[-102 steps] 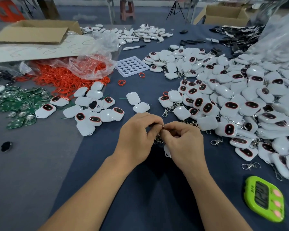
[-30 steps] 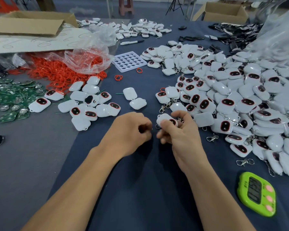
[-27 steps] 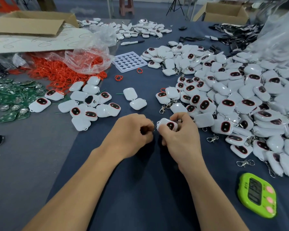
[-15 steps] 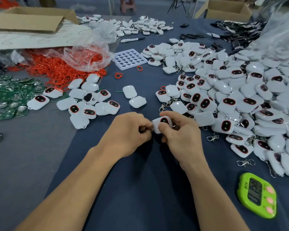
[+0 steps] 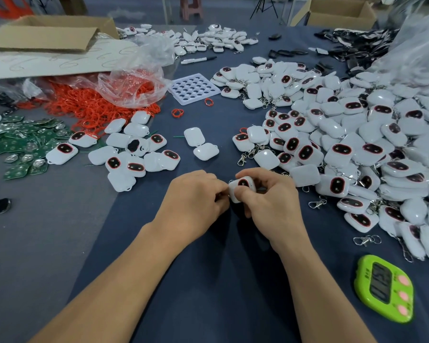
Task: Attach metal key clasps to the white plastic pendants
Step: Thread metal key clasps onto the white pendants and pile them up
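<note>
Dark cloth table (image 5: 208,305); maybe stool legs (image 5: 185,9) bkgd.

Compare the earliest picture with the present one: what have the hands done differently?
The right hand has brought a pendant up from beneath its palm and now grips it face-up; the left hand pinches at its left corner. The pendant piles and green timer lie as before.

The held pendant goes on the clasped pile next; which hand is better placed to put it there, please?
Right, probably: the right hand grips the pendant, and the pile lies on its side; the left hand only pinches the pendant's edge.
</note>
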`<state>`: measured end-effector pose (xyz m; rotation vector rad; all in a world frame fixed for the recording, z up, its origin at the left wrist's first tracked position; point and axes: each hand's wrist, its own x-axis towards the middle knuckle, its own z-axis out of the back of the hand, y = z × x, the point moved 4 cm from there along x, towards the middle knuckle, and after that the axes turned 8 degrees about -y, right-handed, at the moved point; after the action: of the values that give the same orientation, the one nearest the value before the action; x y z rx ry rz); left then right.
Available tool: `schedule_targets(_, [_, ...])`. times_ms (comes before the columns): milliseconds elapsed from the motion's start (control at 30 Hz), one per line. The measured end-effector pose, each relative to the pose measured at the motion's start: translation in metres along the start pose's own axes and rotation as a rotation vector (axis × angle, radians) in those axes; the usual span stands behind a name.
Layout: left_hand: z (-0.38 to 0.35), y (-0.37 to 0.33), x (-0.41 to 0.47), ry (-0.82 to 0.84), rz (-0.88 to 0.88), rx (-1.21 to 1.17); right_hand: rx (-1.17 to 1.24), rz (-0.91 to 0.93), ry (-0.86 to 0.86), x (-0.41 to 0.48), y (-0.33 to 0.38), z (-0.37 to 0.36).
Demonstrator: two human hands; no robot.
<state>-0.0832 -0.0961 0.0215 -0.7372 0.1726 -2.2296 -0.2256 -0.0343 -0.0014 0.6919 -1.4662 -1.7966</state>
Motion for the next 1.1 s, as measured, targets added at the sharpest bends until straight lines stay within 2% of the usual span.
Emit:
schedule_targets(300, [-0.001,0.005,0.001,0.058,0.149,-0.055,0.053,-0.048,0.027,-0.003,0.002,0.0])
schedule_targets(400, [0.001,0.012,0.002,0.037,0.297,-0.238,0.113,-0.092,0.019,-0.002,0.001,0.001])
schedule_targets(500, [0.0,0.018,0.002,-0.005,0.415,-0.491,0.332,-0.19,0.039,0.002,0.001,0.005])
schedule_targets(633, [0.0,0.014,0.005,0.041,0.38,-0.731,0.528,-0.3,0.093,0.003,0.005,0.009])
schedule_targets(800, [-0.002,0.012,0.009,0.024,0.403,-0.917,0.627,-0.388,0.141,0.001,0.004,0.009])
schedule_targets(1100, [0.005,0.013,0.01,0.018,0.325,-0.964,0.627,-0.417,0.227,-0.006,0.007,0.005])
